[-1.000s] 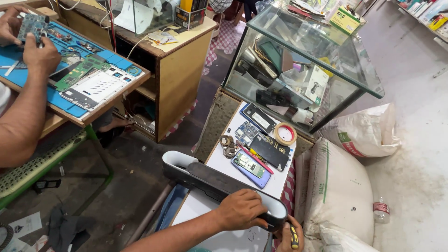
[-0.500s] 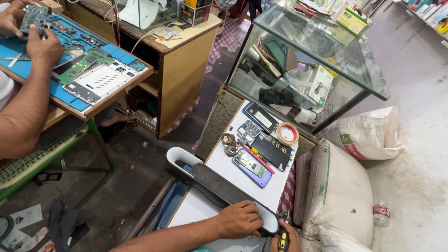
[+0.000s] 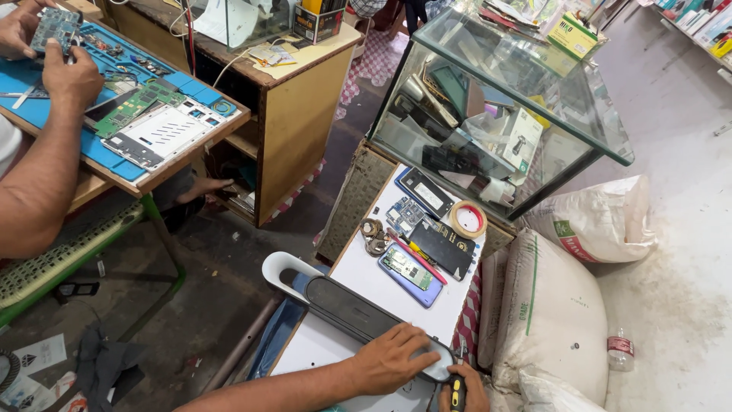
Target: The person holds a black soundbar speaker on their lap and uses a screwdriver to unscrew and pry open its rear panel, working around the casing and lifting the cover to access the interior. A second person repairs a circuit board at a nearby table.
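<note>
2 hands (image 3: pixel 396 357) on speaker (image 3: pixel 358 313), white table (image 3: pixel 374 278), glass cabinet (image 3: pixel 503 99), sacks (image 3: pixel 549 313)

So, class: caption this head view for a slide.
Left hand steadies a long black speaker; right hand grips a screwdriver.

Glass display case (image 3: pixel 518 99), wooden desk (image 3: pixel 297 114) and white sacks (image 3: pixel 557 320) crowd a grey floor (image 3: pixel 671 305).

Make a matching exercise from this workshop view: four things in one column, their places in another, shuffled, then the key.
Things:
1. tape roll
2. left hand
3. water bottle
4. right hand

Places:
A. on the floor beside the white sacks
B. gripping a yellow-and-black tool handle
C. resting on the long dark speaker
D. on the white table near the glass case

Pairs: 1-D, 2-C, 3-A, 4-B
</note>
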Available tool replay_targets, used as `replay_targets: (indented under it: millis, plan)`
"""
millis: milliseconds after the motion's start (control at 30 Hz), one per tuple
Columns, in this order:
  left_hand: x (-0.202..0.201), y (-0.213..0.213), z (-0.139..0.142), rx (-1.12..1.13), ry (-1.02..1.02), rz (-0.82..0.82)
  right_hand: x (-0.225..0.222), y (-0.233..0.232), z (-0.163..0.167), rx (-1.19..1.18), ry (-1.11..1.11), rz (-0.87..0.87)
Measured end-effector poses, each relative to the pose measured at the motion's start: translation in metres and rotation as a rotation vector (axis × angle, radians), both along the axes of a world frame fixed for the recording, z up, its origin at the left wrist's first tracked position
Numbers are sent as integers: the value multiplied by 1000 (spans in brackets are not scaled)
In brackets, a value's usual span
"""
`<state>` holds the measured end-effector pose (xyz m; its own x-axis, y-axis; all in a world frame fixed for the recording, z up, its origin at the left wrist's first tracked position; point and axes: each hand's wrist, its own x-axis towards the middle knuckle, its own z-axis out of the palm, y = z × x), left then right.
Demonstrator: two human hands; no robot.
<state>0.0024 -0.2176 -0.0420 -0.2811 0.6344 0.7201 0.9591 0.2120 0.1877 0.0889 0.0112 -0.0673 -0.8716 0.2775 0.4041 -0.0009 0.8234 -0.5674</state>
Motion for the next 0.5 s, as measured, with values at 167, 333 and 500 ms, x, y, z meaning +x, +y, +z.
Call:
replay_targets:
  millis: [167,333,500]
  plan:
    - [-13,17,22,-171,-74,43,-1,-7,0,36,92,-17]
    - [-22,29,25,-398,-230,-52,1,-6,5,-156,-141,-114]
    - [-30,33,25,-445,-321,-88,-14,-13,5,-463,188,112]
